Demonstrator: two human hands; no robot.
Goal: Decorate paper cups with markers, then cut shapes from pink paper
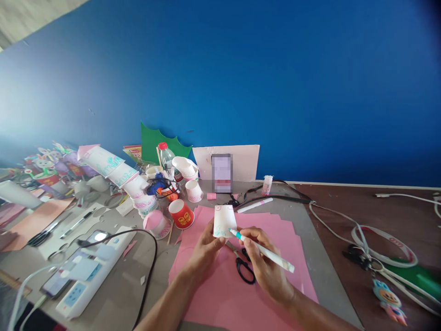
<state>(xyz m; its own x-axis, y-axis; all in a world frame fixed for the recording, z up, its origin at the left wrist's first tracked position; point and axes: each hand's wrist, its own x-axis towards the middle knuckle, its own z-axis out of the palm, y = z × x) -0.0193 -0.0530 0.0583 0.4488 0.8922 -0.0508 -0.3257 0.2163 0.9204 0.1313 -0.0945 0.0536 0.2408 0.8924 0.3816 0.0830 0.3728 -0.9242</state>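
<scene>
A white paper cup [224, 219] is held upside down in my left hand [208, 243], whose fingers wrap round its left side. Pink marks show near its top and teal marks near its lower rim. My right hand [268, 262] grips a white marker [272, 257] with a teal tip, which meets or nearly meets the cup's lower part. Below the cup, black-handled scissors [245, 270] lie on pink paper sheets [213, 299], partly hidden by my hands. A second white marker [255, 205] rests behind the cup.
A red cup [181, 214] and a pink-topped cup [157, 224] stand to the left, before a leaning stack of decorated cups [121, 173]. A phone [222, 174] leans at the wall. A power strip [96, 271], cables and a keychain figure [387, 296] lie at the sides.
</scene>
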